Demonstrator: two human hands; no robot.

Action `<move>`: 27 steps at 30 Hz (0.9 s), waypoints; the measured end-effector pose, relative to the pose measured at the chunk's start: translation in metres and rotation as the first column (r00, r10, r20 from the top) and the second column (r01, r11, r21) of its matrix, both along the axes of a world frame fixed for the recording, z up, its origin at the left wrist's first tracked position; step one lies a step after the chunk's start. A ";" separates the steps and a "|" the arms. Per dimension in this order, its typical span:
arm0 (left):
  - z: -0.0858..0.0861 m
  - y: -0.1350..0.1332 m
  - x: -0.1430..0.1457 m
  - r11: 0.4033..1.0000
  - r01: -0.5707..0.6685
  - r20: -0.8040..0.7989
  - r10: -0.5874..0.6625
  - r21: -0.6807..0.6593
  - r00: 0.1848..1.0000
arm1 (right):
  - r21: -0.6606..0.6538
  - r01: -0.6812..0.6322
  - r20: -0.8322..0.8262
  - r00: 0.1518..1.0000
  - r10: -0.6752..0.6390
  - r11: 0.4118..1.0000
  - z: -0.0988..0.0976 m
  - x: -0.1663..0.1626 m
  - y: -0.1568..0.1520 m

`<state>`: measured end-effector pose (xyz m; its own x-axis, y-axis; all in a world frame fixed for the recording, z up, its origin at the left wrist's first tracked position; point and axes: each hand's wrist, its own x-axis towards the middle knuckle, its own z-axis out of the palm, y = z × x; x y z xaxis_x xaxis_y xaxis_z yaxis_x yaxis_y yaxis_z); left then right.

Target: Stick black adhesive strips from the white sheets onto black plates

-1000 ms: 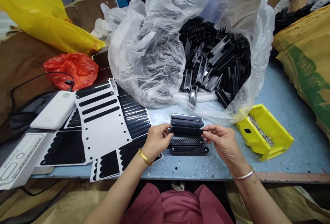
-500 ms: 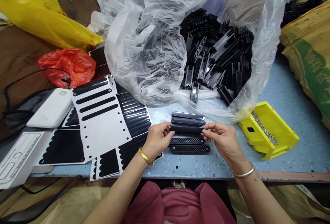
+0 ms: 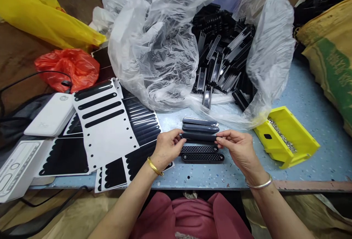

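A black rounded adhesive strip [image 3: 199,137] is stretched level between my two hands. My left hand [image 3: 169,146] pinches its left end, and my right hand [image 3: 237,148] pinches the right end with thumb and fingertips. The strip lies over the middle of a short row of black plastic bars; whether it touches the one beneath cannot be made out. Two smooth, glossy-topped bars [image 3: 200,128] lie just beyond it. On the near side are two bars with a diamond-lattice face [image 3: 202,157] and small screws at the ends.
Behind the row, a clear plastic bag [image 3: 154,74] holds many black bars [image 3: 217,66]. Sticker sheets [image 3: 110,140] overlap at left beside a white power bank [image 3: 49,116]. A yellow bin [image 3: 299,132] of small screws [image 3: 280,134] stands at right, near a woven sack [image 3: 330,59].
The bag's right side has sagged inward over some of the bars. Both hands keep their pinch on the strip, which has barely shifted. The view has moved slightly.
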<state>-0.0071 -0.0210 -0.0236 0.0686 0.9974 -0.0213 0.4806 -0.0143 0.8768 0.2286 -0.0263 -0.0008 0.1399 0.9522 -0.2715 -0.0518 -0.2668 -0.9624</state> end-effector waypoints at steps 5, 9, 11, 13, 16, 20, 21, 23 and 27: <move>0.000 0.001 0.000 1.000 -0.004 0.001 0.004 -0.005 1.000 | -0.002 -0.012 0.032 0.999 0.012 1.000 0.001 -0.001 0.000; 0.001 0.001 -0.002 1.000 0.013 0.030 -0.013 -0.004 0.999 | -0.002 -0.022 0.043 0.999 0.022 1.000 0.000 -0.001 0.002; 0.002 0.001 -0.003 1.000 0.027 0.048 -0.027 0.002 0.998 | -0.005 -0.022 0.035 0.999 0.022 1.000 0.000 -0.001 0.002; 0.004 0.001 -0.004 0.999 0.049 0.035 -0.050 0.008 0.998 | -0.012 -0.015 0.018 1.000 0.016 1.000 0.000 -0.001 0.002; 0.006 0.002 -0.003 0.997 0.073 -0.025 -0.072 0.008 0.997 | -0.002 -0.006 -0.003 1.000 0.006 1.000 0.004 -0.003 -0.001; 0.004 0.003 -0.001 0.998 0.064 -0.036 -0.064 0.010 0.997 | 0.090 0.002 0.000 1.000 -0.002 0.996 0.015 -0.007 -0.011; 0.003 0.003 -0.001 0.998 0.064 -0.036 -0.064 0.013 0.997 | 0.123 0.011 0.006 1.000 -0.012 0.992 0.018 -0.007 -0.013; 0.002 0.003 -0.001 0.998 0.064 -0.038 -0.063 0.012 0.997 | 0.178 0.031 0.020 0.999 -0.035 0.984 0.022 -0.006 -0.016; 0.002 0.002 -0.002 0.998 0.059 -0.035 -0.060 -0.015 0.998 | 0.197 0.035 0.033 0.999 -0.042 0.980 0.022 -0.003 -0.016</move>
<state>-0.0087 -0.0189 -0.0220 0.1268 0.9912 -0.0385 0.5103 -0.0319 0.8594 0.2260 -0.0427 0.0213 0.1842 0.9801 -0.0741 -0.0219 -0.0713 -0.9972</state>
